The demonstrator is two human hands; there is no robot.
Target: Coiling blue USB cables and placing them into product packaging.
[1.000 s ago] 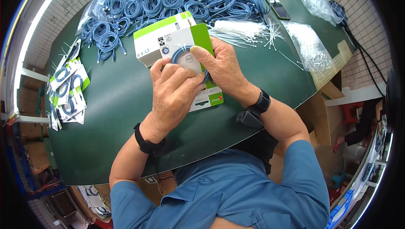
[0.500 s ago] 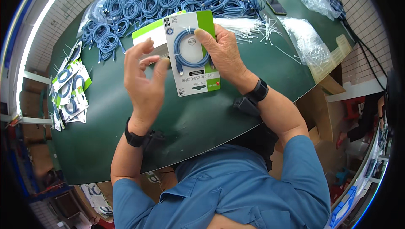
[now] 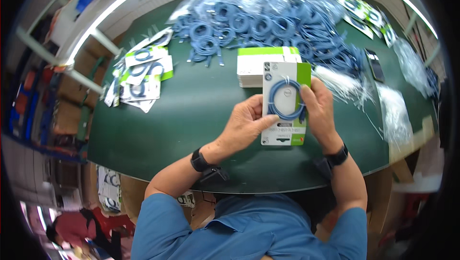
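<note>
A white and green backing card with a coiled blue cable on it is held between my two hands over the table. At its right edge, my right hand grips the card, the thumb lying over the coil. My left hand pinches the lower left edge, its thumb on the front near the coil's bottom and its fingers partly hidden behind. White ties loop round the coil at its top and left side. Just beyond the card rests a stack of white and green cards.
A big heap of blue coiled cables covers the table's far side. Carded cables lie in a pile at left, more at far right. White cable ties, a phone and a plastic bag of ties lie at right.
My left hand, apart from the card before with its fingers spread, now holds its lower left edge. My right hand still grips the card. The view has swung, shifting the table in the picture.
</note>
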